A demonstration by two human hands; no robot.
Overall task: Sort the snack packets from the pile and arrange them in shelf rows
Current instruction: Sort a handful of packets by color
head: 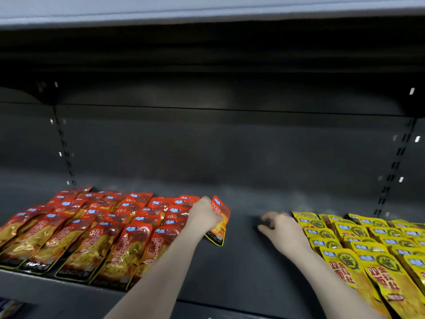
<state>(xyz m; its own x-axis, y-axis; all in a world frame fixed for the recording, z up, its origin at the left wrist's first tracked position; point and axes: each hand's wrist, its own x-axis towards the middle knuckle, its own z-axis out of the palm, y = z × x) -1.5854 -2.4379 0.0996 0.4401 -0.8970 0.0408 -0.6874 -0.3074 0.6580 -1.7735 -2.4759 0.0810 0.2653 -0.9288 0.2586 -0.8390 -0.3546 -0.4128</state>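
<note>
Shelf front edge (69, 293): the dark grey lip is running across the bottom of the view, nearest the camera; both forearms are crossing over it.
Yellow packets (372, 256): they are lying in overlapping rows on the right part of the shelf, the nearest ones reaching the front edge, the rows running back and to the right out of view.
Red packets (92, 231): they are lying in overlapping rows on the left part of the shelf, from the front edge back towards the rear panel.
Bare shelf deck (241, 261): a dark strip is lying between the red rows and the yellow rows; both hands are working over it.
Right hand (281, 233): it is resting palm down on the deck, just beside the left edge of the yellow rows; the fingers are spread and slightly bent, holding nothing.
Left hand (204, 215): it is reaching to the right edge of the red rows; the fingers are curling round a single red packet, gripping it.
Held red packet (219, 223): it is standing tilted on its lower edge, which is touching the deck, just beside the outermost red row.
Rear panel (230, 146): dark and slotted uprights are standing at the left and right behind the shelf.
Upper shelf (207, 10): its grey underside is spanning the top of the view.
</note>
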